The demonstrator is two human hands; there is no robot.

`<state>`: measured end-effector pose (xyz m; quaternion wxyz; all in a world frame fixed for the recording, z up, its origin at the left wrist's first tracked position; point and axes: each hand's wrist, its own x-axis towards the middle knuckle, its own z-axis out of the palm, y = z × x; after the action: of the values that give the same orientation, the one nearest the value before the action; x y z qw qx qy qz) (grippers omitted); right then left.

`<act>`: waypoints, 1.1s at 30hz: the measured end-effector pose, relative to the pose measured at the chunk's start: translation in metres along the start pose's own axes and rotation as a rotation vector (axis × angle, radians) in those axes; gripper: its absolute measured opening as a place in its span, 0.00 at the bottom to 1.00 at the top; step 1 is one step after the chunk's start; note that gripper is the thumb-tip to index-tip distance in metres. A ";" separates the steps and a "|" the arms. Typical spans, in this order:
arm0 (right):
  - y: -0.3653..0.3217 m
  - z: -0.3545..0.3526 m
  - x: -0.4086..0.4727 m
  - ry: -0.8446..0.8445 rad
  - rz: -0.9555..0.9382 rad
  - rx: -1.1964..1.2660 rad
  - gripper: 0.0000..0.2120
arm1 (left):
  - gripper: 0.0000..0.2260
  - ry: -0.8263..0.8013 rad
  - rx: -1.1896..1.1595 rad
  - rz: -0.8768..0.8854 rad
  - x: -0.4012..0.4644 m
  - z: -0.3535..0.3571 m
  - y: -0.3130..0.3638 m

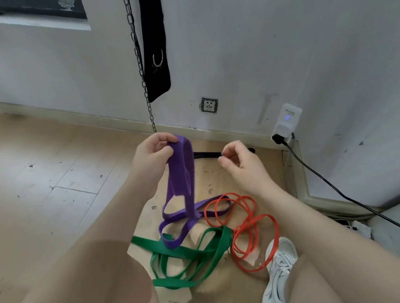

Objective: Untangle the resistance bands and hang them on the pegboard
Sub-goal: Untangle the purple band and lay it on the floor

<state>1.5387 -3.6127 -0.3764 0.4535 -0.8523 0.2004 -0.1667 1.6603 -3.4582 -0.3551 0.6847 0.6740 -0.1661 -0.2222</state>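
Note:
My left hand (153, 154) pinches the top of a wide purple resistance band (184, 175), which hangs down in twisted loops to the wooden floor. My right hand (238, 162) hovers to the right of the band, fingers curled loosely and apart, holding nothing. On the floor below lie a wide green band (193, 254) in overlapping loops and a thin red-orange band (249, 223) coiled to its right. The lower purple loops cross over the green and red ones. No pegboard is in view.
A metal chain (139, 58) and a black padded strap (153, 39) hang on the white wall ahead. A wall socket (209, 105), a plugged-in white adapter (286, 122) and its black cable (349, 199) are at right. My white shoe (280, 274) stands beside the bands.

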 end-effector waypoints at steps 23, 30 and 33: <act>-0.058 -0.054 0.029 -0.034 -0.218 -0.051 0.08 | 0.05 -0.103 0.086 0.257 -0.011 -0.026 0.082; -0.051 -0.040 0.016 -0.090 -0.125 -0.057 0.24 | 0.21 -0.144 0.636 0.484 -0.012 -0.003 0.116; -0.038 -0.023 0.008 -0.161 -0.022 0.155 0.20 | 0.15 -0.196 0.692 0.552 -0.008 0.014 0.128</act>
<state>1.5419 -3.6133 -0.3314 0.5309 -0.8274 0.1403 -0.1176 1.6563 -3.4663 -0.2269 0.4336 0.7694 -0.4683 -0.0254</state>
